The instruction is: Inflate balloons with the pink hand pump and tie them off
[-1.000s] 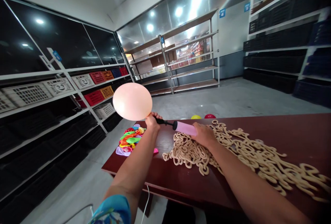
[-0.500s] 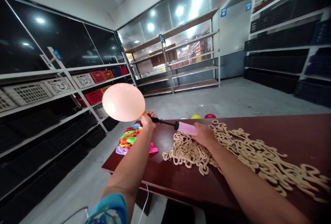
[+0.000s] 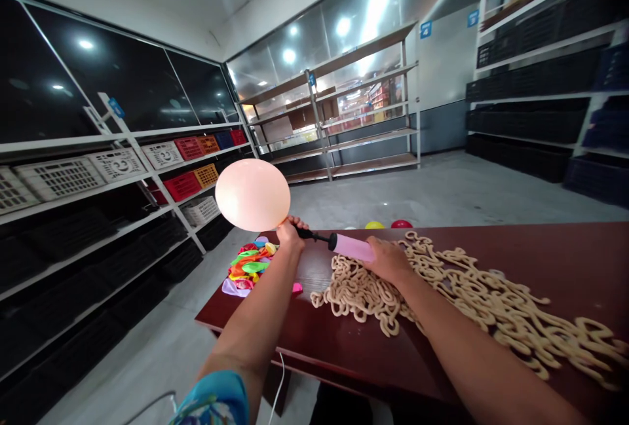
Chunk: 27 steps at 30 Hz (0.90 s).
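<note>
An inflated pale peach balloon sits over my left hand. That hand is closed round the balloon's neck and the black end of a hand balloon pump. My right hand is wrapped around the far end of the pump's pink barrel. A short stretch of black rod shows between the barrel and my left hand. Loose uninflated balloons in several colours lie on the table left of my left forearm. Beneath my right hand and forearm spreads a heap of beige, rope-like loops.
The dark red table reaches far to the right. Yellow and red round things show beyond its back edge. Shelves with crates stand left, more racks behind and right. A white cable hangs at the front.
My left hand and the balloon have moved right, closer to my right hand. Less of the pump's black rod shows between the hands. The view has shifted slightly.
</note>
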{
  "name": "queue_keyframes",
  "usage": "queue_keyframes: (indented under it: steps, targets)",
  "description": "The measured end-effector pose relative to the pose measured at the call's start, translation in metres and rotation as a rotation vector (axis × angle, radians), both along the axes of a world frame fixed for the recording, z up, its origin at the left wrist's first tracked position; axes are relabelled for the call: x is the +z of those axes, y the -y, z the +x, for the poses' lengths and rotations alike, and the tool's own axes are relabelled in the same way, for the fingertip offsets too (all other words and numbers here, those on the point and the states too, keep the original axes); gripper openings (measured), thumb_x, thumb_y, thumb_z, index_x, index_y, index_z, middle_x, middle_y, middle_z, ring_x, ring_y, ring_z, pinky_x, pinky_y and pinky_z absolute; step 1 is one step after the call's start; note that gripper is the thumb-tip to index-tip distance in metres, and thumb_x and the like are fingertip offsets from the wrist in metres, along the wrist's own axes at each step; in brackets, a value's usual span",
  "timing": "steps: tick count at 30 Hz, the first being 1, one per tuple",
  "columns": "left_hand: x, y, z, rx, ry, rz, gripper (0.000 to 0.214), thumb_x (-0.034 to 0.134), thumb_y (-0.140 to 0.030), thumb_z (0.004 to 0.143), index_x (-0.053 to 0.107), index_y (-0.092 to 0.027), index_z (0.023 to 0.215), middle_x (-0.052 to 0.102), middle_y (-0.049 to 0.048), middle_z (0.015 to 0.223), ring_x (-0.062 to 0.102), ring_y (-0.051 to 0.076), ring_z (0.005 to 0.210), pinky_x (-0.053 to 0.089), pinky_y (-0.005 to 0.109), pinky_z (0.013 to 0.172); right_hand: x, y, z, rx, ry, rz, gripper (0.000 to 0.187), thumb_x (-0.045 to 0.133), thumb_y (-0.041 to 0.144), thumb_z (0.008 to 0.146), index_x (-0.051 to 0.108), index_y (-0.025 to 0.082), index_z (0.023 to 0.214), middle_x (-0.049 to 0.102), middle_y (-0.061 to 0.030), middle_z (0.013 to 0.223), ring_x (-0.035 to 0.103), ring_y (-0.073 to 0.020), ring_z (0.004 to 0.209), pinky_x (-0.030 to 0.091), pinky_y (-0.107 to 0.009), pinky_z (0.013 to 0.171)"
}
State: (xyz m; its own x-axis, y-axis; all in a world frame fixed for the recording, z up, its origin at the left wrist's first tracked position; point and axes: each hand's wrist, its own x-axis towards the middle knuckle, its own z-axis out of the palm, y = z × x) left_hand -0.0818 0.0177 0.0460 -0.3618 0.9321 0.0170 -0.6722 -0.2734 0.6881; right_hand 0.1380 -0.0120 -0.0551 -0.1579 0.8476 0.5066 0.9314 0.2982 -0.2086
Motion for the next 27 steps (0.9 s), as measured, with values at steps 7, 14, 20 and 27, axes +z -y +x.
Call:
queue_keyframes:
  steps: [7, 14, 20, 27]
  targets:
    - [0.03, 0.002, -0.056, 0.092, 0.014, 0.051, 0.016, 0.036, -0.003, 0.066, 0.032, -0.018, 0.062, 0.029, -0.0053, 0.051, 0.029, 0.006, 0.036, 0.024, 0.021, 0.042, 0.0, -0.003, 0.005, -0.022, -0.003, -0.019, 0.025, 0.06, 0.028, 0.067, 0.053, 0.019, 0.089, 0.063, -0.0063, 0.087, 0.058, -0.0208, 0.081, 0.031, -0.031, 0.07]
    - [0.002, -0.003, -0.015, 0.058, 0.082, 0.045, 0.016, 0.038, -0.004, 0.066, 0.031, -0.018, 0.061, 0.027, -0.0056, 0.051, 0.028, 0.006, 0.036, 0.022, 0.019, 0.041, -0.003, -0.005, 0.006, -0.038, 0.046, -0.034, 0.024, 0.06, 0.03, 0.068, 0.051, 0.019, 0.088, 0.063, -0.0075, 0.086, 0.058, -0.0227, 0.084, 0.03, -0.032, 0.071]
    - [-0.024, -0.003, 0.034, -0.004, 0.086, 0.001, 0.015, 0.038, -0.004, 0.063, 0.033, -0.018, 0.062, 0.03, -0.0049, 0.051, 0.03, 0.006, 0.038, 0.026, 0.02, 0.041, -0.001, 0.0, 0.001, -0.007, 0.076, 0.008, 0.023, 0.058, 0.034, 0.071, 0.05, 0.018, 0.086, 0.063, -0.0068, 0.086, 0.058, -0.0228, 0.084, 0.03, -0.032, 0.072]
    - [-0.012, -0.002, 0.025, -0.004, 0.036, -0.023, 0.014, 0.038, -0.006, 0.063, 0.032, -0.019, 0.061, 0.03, -0.0047, 0.05, 0.031, 0.007, 0.037, 0.027, 0.021, 0.041, 0.002, 0.0, 0.001, 0.019, 0.045, 0.015, 0.021, 0.058, 0.029, 0.069, 0.051, 0.019, 0.087, 0.064, -0.0059, 0.086, 0.058, -0.0214, 0.083, 0.03, -0.031, 0.074]
